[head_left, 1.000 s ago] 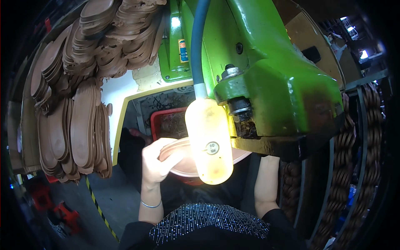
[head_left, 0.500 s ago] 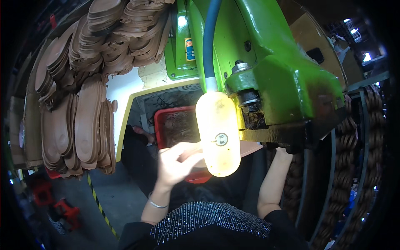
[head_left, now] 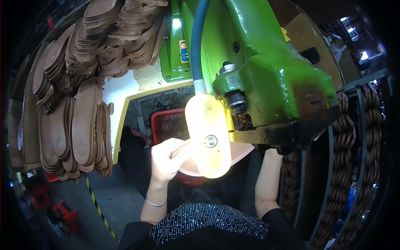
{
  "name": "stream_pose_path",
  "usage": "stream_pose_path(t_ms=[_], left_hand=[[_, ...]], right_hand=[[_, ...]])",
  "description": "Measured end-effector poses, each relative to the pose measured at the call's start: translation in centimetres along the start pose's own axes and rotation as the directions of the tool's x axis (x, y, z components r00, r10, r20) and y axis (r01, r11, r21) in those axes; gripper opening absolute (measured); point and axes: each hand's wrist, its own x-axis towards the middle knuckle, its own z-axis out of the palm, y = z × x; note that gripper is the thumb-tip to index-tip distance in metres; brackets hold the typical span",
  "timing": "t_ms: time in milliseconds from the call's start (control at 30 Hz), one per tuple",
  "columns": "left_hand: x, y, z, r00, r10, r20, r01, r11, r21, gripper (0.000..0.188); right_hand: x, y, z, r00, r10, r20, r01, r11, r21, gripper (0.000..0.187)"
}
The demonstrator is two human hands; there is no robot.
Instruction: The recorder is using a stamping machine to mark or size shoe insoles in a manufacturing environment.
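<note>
My left hand [head_left: 163, 160] is closed on the left end of a tan shoe sole [head_left: 189, 166], with thumb and fingers at its edge. The sole stretches to the right below the green machine head [head_left: 283, 91]. A bright oval lamp [head_left: 210, 156] on a blue flexible tube [head_left: 199, 37] covers its middle. My right forearm [head_left: 268, 177] rises toward the dark underside of the machine head, which hides the right hand and its fingers. A silver bracelet [head_left: 156, 203] circles my left wrist.
Stacked brown soles [head_left: 89, 121] fill the left side beside a white, yellow-edged table [head_left: 125, 89]. Beneath its opening sits a red basket [head_left: 156, 125] holding brown scraps. Racks of brown soles [head_left: 343, 158] stand at right. Red stools [head_left: 64, 216] are on the floor at lower left.
The sole has tilted so that more of its flat face and curved near edge shows. My left hand stays on its left end. The whole view has shifted slightly.
</note>
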Motion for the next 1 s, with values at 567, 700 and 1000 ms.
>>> stream_pose_path(t_ms=[567, 700, 1000], left_hand=[[0.5, -4.1, 3.7, 0.945, 0.324, -0.044, -0.287, 0.886, 0.363, 0.014], [1.6, -5.3, 4.9, 0.940, 0.339, 0.039, -0.341, 0.925, 0.168, 0.017], [0.1, -1.8, 0.5, 0.978, 0.088, -0.189, -0.068, 0.992, 0.110, 0.018]], right_hand=[[-2.5, -5.9, 2.8, 0.987, -0.090, -0.132, 0.073, 0.990, -0.123, 0.046], [-1.6, -7.6, 3.1, 0.975, -0.127, -0.184, 0.087, 0.973, -0.214, 0.033], [-2.7, -4.3, 5.0, 0.996, -0.011, -0.088, 0.002, 0.995, -0.101, 0.039]])
